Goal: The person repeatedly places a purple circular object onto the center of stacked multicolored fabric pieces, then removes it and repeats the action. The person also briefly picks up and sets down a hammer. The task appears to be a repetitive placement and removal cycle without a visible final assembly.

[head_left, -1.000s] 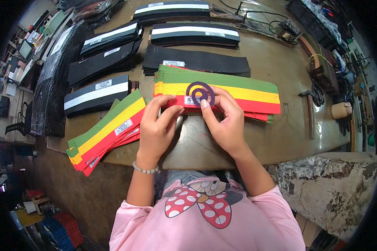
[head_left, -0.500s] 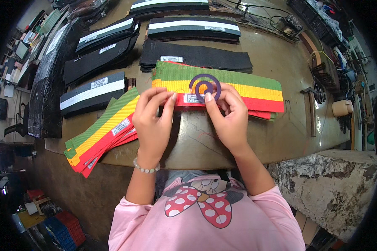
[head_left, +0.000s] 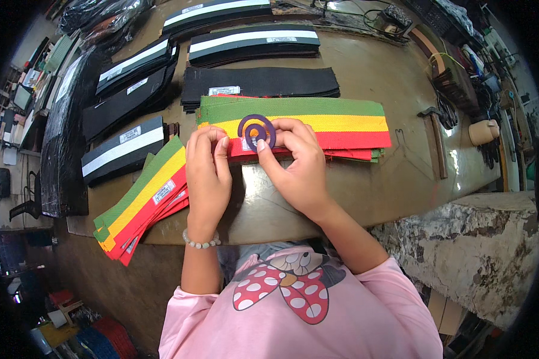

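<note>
My right hand (head_left: 294,160) pinches a flat purple spiral-shaped piece (head_left: 272,135) between thumb and fingers. Close to its left side is my left hand (head_left: 208,158), thumb and fingertips pressed together; whatever they pinch is too small to make out. Both hands are over the front edge of a stack of green, yellow and red striped woven strips (head_left: 335,122), whose white label shows partly behind the purple piece. A second fanned stack of the same striped strips (head_left: 139,203) lies left of my left hand, jutting over the table's edge.
Stacks of black strips (head_left: 269,82) and black-and-white strips (head_left: 251,43) lie beyond the striped ones, with more at left (head_left: 124,146). A hammer (head_left: 435,140) rests at the right of the brown table (head_left: 365,197). A rough stone-like block (head_left: 455,251) stands at lower right.
The whole view has shifted, so the stacks appear further left. My right hand, with the purple piece, has come slightly nearer my left hand.
</note>
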A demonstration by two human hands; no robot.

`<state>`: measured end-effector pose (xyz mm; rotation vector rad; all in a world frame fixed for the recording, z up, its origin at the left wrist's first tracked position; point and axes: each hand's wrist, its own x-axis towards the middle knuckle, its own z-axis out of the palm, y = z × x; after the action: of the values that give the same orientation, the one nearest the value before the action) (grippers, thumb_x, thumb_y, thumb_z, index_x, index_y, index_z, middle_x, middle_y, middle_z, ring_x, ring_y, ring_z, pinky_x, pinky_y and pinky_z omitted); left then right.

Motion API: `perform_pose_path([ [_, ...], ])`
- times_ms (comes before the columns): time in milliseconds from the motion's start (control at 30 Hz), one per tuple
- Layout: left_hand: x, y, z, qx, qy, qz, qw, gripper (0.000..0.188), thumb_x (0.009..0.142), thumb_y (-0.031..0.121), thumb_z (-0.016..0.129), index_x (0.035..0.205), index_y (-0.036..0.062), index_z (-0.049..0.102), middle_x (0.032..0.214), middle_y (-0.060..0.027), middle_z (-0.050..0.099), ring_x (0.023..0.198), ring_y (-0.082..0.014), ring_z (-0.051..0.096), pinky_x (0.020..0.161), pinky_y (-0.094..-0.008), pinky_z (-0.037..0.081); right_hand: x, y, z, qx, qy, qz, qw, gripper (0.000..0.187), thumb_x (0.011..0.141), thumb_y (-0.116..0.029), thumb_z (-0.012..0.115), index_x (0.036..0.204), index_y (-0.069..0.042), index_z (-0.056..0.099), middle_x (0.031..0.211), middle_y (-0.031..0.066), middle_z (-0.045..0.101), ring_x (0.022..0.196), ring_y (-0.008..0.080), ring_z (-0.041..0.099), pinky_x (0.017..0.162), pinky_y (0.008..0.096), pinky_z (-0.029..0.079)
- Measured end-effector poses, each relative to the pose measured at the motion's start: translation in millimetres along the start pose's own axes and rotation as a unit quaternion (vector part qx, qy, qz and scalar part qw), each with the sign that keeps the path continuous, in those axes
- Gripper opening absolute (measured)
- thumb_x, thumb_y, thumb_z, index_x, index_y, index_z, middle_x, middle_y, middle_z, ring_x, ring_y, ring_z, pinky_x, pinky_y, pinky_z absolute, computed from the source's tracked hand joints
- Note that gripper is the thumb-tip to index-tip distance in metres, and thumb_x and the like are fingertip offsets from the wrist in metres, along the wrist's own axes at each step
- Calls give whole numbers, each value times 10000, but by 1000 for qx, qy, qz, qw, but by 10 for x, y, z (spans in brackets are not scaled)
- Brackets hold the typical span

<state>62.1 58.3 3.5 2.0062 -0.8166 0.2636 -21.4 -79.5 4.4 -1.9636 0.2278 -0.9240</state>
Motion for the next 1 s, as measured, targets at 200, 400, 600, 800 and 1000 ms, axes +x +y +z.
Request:
perform_pose_path([
  [200,-32,146,35,-90,97,-121,984,73,975,29,539,984,-43,543,988,-168,576,909,-307,569,829,-377,464,53,-11,-161,98,9,53,994,111,881,-99,695,873,3,651,1009,97,655,877,218,622,808,333,498],
  [400,-493,666,494,-48,-271,171,946,218,846,18,660,1061,34,635,960,-151,641,874,-337,618,764,-420,511,197,59,-1194,370,214,152,891,157,975,-122,647,1090,-15,645,1014,44,667,853,103,630,781,241,533],
  [600,-277,654,618,39,-69,156,985,342,790,70,760,1120,34,676,1003,-116,614,922,-294,587,827,-422,469,-60,128,-1372,240,62,151,957,124,946,-55,662,1044,16,637,1015,59,647,913,106,624,830,263,524],
  [800,-101,661,745,42,-41,232,971,231,795,26,729,1025,30,705,993,-96,645,950,-303,603,831,-411,494,-127,311,-1276,56,-16,68,996,100,885,-46,703,915,45,674,1056,121,667,958,180,654,840,294,521],
  [1000,-192,678,775,4,-33,180,983,164,793,-36,713,946,-20,656,976,-128,630,957,-317,603,841,-423,496,-140,339,-1340,-26,-62,-7,998,120,852,-49,724,932,32,688,1083,139,673,962,226,670,838,302,525],
])
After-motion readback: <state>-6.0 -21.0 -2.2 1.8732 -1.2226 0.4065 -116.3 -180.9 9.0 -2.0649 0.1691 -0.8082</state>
